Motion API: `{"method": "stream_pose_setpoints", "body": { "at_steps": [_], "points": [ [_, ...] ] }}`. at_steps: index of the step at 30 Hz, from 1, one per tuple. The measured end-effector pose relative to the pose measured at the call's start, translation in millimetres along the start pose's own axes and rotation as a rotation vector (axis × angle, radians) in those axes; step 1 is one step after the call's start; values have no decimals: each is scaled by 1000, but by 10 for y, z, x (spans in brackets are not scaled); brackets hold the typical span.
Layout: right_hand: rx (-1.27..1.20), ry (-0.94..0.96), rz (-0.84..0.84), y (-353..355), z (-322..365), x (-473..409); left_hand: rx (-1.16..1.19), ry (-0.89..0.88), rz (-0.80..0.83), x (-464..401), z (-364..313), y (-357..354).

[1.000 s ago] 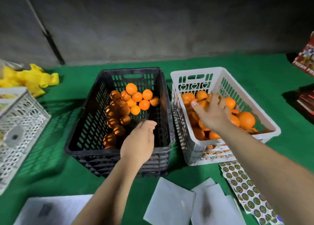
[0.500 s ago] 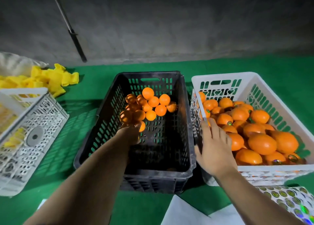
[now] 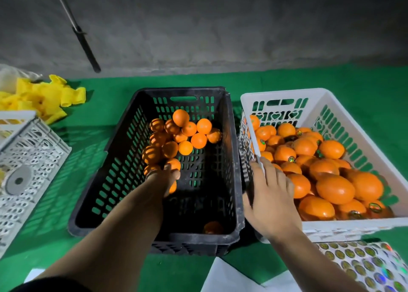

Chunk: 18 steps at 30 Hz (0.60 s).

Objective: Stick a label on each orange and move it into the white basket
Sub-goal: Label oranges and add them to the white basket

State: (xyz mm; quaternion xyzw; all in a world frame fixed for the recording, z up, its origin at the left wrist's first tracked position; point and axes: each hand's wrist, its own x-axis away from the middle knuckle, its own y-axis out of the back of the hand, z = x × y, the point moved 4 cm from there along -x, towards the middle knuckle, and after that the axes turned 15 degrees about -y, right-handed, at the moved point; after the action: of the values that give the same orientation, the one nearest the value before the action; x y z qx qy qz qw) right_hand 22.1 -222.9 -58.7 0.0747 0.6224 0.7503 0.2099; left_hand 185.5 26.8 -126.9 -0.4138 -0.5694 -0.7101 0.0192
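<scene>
A black crate (image 3: 229, 159) in the middle holds a heap of unlabelled oranges (image 3: 187, 135) at its far end and one lone orange (image 3: 213, 227) near its front wall. My left hand (image 3: 162, 179) reaches down into the crate, fingers curled over an orange (image 3: 173, 187) at the heap's near edge. To the right, the white basket (image 3: 318, 97) is filled with oranges (image 3: 331, 181), several bearing shiny labels. My right hand (image 3: 270, 196) rests flat on the basket's left rim with straight fingers and holds nothing.
A sheet of round holographic labels (image 3: 364, 265) lies in front of the white basket, beside white backing papers (image 3: 229, 278). Another white crate (image 3: 35, 157) stands at the left, with yellow pieces (image 3: 44, 97) behind it. A dark rod (image 3: 85, 44) leans on the grey wall.
My left hand went from above the black crate's near rim down into the orange heap. My right hand drew back from over the white basket's oranges to its left rim.
</scene>
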Motion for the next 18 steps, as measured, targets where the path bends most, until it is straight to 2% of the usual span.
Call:
{"method": "stream_pose_setpoints", "body": {
  "at_steps": [2,3,6,7,11,14,16,18],
  "points": [
    [-4,4,-3,11,2,-1,106,-57,22,26,-23,61],
    [-7,3,-2,20,3,-1,158,-89,-62,30,-10,147],
    [-18,3,20,33,12,9,456,-94,-556,214,-18,562],
    [-26,0,27,32,9,12,504,-170,-709,325,-95,694],
    [-104,42,16,73,7,41,830,-422,-1114,989,-618,814],
    [-199,141,22,125,-27,145,960,-501,-1153,1444,-1232,458],
    [-326,147,39,156,-111,231,881,-501,-1138,1688,-1586,139],
    [-406,135,21,168,-221,367,780,-575,-1115,1859,-1872,-222]
  ]
}}
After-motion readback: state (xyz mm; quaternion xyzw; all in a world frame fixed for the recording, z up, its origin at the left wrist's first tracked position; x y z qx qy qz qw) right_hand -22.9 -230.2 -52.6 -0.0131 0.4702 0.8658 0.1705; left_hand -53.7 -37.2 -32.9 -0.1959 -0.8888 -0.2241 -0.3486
